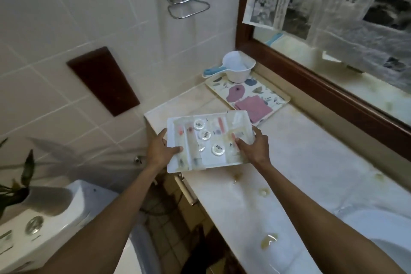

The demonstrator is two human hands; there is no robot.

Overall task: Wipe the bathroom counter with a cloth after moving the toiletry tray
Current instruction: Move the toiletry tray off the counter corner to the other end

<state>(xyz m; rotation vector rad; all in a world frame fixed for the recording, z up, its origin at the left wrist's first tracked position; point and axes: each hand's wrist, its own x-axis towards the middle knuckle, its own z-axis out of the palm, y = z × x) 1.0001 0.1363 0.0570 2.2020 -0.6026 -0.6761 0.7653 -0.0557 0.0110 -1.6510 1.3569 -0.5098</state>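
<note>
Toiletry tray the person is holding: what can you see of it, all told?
The toiletry tray is white, shallow, rectangular and plastic-looking, with a raised rim. It carries small round clear-lidded pots and wrapped items too blurred to name. The left hand and right hand hold its short sides, thumbs over the rim. It overhangs the front edge at the counter's left end.

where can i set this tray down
Bare counter runs between the floral tray and the sink, below the mirror, though dotted with yellowish spills. The back corner is crowded: the floral tray carries a scoop and pink cloth.
</note>
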